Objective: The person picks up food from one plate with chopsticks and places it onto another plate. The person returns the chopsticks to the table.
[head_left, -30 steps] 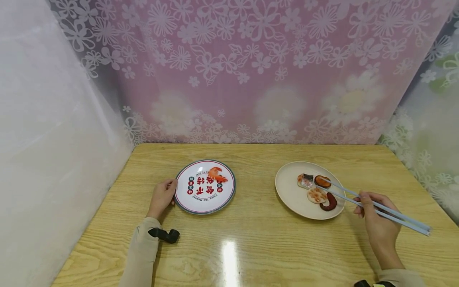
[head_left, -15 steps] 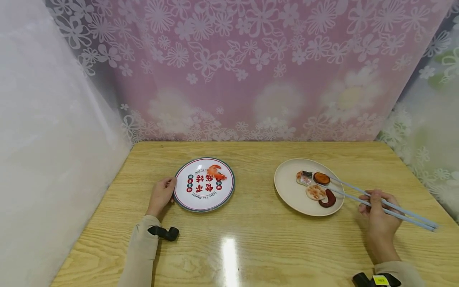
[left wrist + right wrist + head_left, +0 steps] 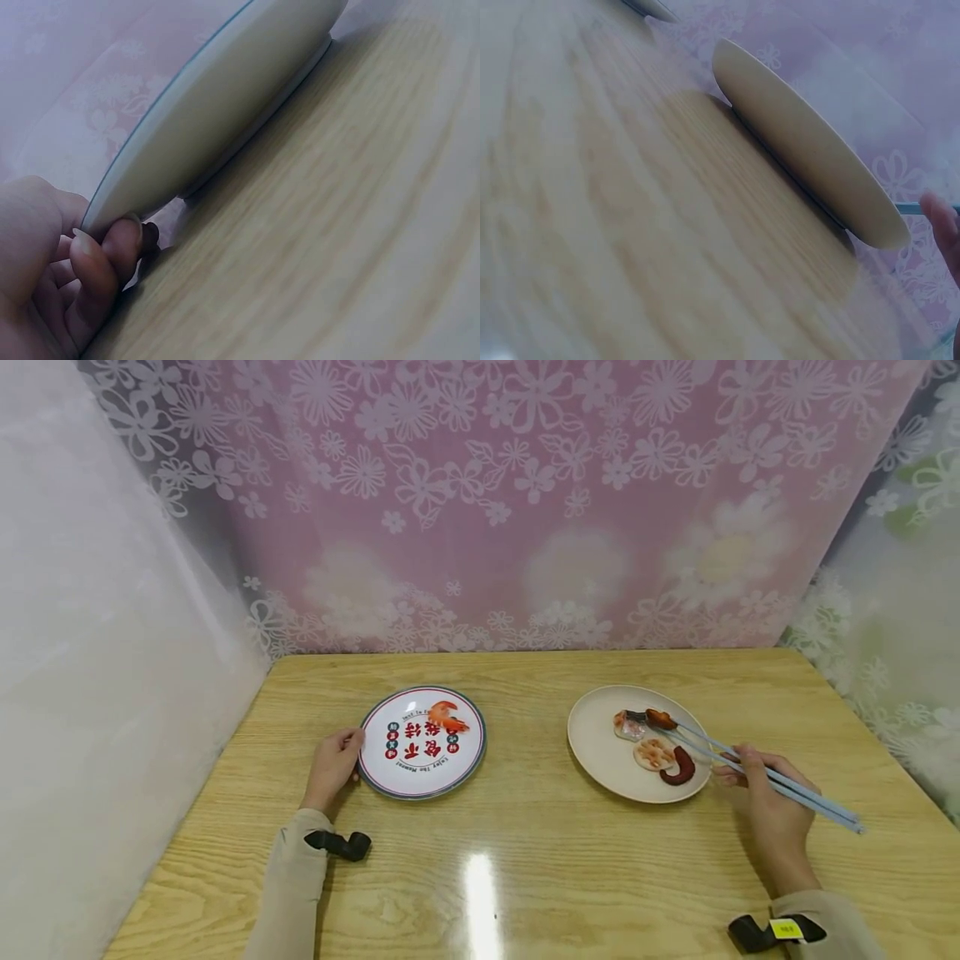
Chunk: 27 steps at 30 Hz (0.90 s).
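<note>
My left hand (image 3: 334,768) pinches the left rim of a white plate (image 3: 382,777) with red lettering and a blue-green edge; fingers curl under that rim in the left wrist view. A toy shrimp (image 3: 448,718) lies on this plate. My right hand (image 3: 772,802) grips a pair of light blue chopsticks (image 3: 806,797), which reach over a beige plate (image 3: 600,768). Their tips are at an orange-brown oval food piece (image 3: 661,719), which sits tilted. Beside it on the beige plate lie a sushi piece (image 3: 630,725), a round pale piece (image 3: 654,755) and a curved sausage (image 3: 678,767).
Both plates stand on a wooden table (image 3: 480,827), with a stretch of tabletop between them. A pink floral curtain (image 3: 480,568) hangs behind the far edge, and a white sheet (image 3: 135,693) hangs at the left.
The chopsticks have moved left and closed in on the orange-brown piece, which has turned from lying flat to tilted. The left hand still holds the white plate's rim.
</note>
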Tool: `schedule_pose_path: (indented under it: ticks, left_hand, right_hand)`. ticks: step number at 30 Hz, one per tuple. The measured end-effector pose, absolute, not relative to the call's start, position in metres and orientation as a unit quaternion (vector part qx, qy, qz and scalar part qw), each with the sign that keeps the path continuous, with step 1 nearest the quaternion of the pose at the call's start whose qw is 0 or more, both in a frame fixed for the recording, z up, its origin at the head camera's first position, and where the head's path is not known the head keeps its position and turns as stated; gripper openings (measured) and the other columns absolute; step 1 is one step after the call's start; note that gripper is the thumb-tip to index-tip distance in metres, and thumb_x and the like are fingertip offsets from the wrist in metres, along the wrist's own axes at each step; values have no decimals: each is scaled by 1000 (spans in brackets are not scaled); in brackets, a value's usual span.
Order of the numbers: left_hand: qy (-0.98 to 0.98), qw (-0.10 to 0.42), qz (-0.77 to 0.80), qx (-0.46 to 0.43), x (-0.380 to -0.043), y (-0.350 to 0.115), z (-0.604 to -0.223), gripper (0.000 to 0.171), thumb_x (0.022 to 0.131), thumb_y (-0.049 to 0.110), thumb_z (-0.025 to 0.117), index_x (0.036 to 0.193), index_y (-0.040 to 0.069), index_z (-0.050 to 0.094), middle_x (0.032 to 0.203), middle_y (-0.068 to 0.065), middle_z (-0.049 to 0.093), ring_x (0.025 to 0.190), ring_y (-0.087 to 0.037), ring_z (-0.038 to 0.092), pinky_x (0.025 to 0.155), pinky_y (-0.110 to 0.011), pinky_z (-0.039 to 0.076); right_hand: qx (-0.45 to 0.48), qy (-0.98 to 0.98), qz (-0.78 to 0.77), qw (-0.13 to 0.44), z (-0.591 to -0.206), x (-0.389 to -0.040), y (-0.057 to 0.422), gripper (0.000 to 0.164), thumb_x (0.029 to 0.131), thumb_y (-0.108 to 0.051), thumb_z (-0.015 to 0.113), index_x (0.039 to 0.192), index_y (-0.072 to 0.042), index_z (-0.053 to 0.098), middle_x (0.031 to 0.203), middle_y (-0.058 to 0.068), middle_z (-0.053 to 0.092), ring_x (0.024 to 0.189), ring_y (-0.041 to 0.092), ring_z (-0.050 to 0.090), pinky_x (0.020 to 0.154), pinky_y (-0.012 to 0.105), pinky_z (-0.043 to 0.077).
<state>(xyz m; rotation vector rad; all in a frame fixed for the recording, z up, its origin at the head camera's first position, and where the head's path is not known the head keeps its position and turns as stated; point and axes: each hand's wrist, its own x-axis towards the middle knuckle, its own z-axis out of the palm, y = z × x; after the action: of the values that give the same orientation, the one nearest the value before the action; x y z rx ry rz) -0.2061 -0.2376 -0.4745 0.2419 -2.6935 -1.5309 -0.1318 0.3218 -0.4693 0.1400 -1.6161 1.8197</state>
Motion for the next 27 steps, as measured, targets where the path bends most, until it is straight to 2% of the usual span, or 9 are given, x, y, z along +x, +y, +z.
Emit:
schedule_pose_path:
  ticks: [4, 12, 20, 27]
  left_hand:
    - [-866, 13, -494, 81, -207, -239, -474, 38, 103, 25, 45, 127, -3, 57, 71, -6, 56, 49, -12, 50, 47, -24, 43]
    - [-865, 15, -495, 77, -205, -238, -474, 37, 102, 24, 46, 125, -3, 59, 70, -5, 56, 49, -12, 50, 47, -24, 44]
    - [-866, 20, -494, 70, -204, -237, -473, 38, 102, 24, 46, 126, -3, 59, 70, -6, 57, 48, -12, 50, 47, -24, 44]
    - [-864, 24, -498, 73, -203, -237, -473, 37, 102, 23, 46, 125, -3, 59, 68, -5, 56, 47, -12, 50, 46, -24, 43]
  right_hand:
    - [46, -590, 722, 358, -468, -134, 319, 31, 95, 0, 55, 99, 31, 54, 85, 18, 71, 63, 20, 70, 55, 26, 55]
    - [-51, -541, 763, 350, -466, -128, 316, 42, 98, -13, 55, 102, 29, 56, 76, 18, 70, 62, 22, 70, 61, 30, 55]
    - [-125, -485, 803, 324, -462, -126, 318, 42, 95, -21, 61, 98, 21, 63, 74, 18, 70, 59, 23, 70, 57, 29, 55]
    - [-119, -384, 867, 295, -460, -128, 319, 36, 94, -16, 62, 91, 20, 65, 73, 24, 68, 56, 30, 68, 50, 32, 55]
